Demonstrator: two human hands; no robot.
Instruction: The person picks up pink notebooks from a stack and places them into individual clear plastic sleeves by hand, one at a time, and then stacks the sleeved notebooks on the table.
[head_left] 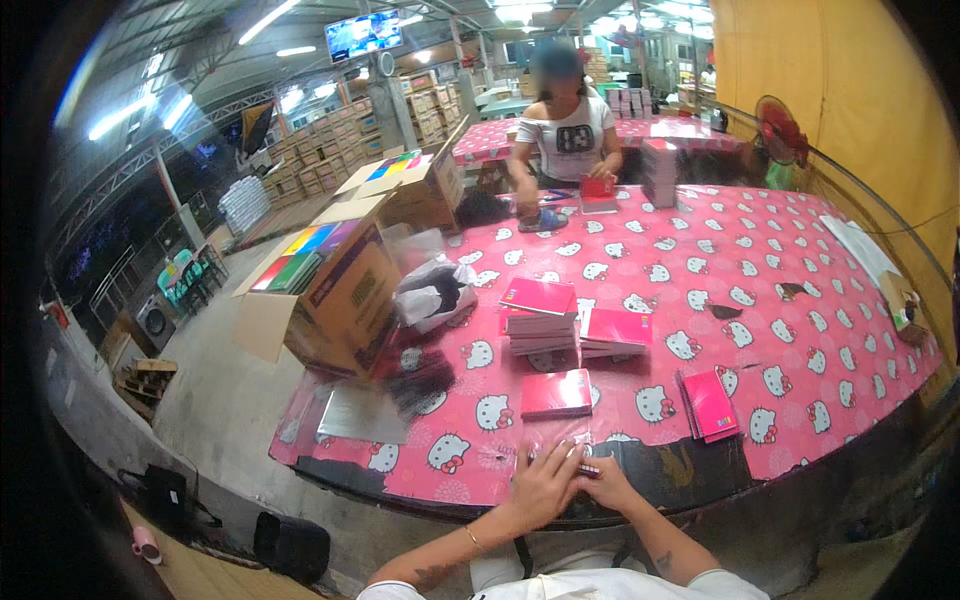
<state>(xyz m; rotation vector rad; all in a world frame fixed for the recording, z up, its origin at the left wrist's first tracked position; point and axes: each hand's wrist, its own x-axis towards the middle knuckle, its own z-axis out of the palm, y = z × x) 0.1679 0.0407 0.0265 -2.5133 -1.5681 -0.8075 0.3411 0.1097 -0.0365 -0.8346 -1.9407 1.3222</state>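
Observation:
Both hands meet at the table's near edge, in front of a pink-covered notebook [556, 393]. My left hand [543, 487] lies with fingers stretched over what looks like a clear plastic wrapper. Against it, my right hand [608, 487] is closed round a small dark-edged thing [590, 470], mostly hidden by the fingers. Beyond the single notebook stand a taller stack of pink notebooks [540, 312] and a lower stack [615, 331]. A few more pink notebooks [708, 404] lie slanted to the right.
Cartons [345, 295] holding colourful notebooks stand at the left, beside a plastic bag [435, 292]. Across the pink patterned table [690, 270], a person [568, 140] handles a red notebook [599, 193] near a tall stack [660, 172]. A fan [782, 130] stands at the right.

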